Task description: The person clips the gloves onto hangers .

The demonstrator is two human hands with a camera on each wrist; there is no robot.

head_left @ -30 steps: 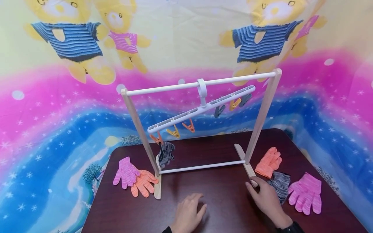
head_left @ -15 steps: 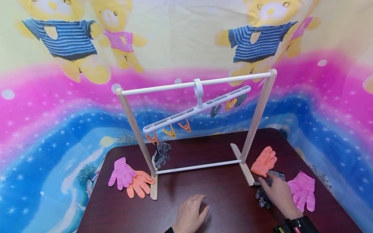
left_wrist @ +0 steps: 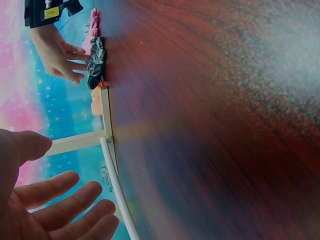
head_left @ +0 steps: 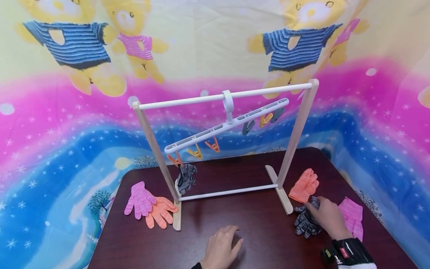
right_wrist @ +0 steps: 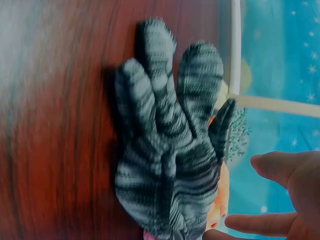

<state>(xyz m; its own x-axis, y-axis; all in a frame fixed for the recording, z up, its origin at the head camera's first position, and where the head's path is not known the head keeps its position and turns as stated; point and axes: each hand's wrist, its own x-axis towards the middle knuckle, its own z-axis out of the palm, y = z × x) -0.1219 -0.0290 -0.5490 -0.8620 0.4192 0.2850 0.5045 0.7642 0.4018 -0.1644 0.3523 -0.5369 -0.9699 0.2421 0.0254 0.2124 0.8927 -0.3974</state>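
Observation:
In the head view my right hand (head_left: pixel 330 218) is over the cuff end of a grey-black knit glove (head_left: pixel 306 223), which lies palm-down or palm-up on the table beside the rack's right foot. In the right wrist view, thumb and fingers stand apart and fairly straight, the lowest fingertip close to the cuff of the glove (right_wrist: pixel 170 140). My left hand (head_left: pixel 221 246) is held near the front middle of the table, holding nothing; the left wrist view shows its fingers (left_wrist: pixel 65 205) loosely spread. Another grey-black glove (head_left: pixel 186 178) hangs from an orange clip (head_left: pixel 175 160) on the left end of a white clip hanger (head_left: pixel 226 127).
A wooden rack (head_left: pixel 297 134) with white rods carries the tilted hanger and its several clips. An orange glove (head_left: pixel 304 185) and a pink glove (head_left: pixel 351 215) lie at the right; another pink glove (head_left: pixel 139 200) and orange glove (head_left: pixel 161 213) overlap at the left on the dark table (head_left: pixel 235 213).
The right hand has moved right, from beside the rack's foot to the glove's cuff. The grey-black glove has shifted left, with its fingers now showing. The left hand stays nearly still.

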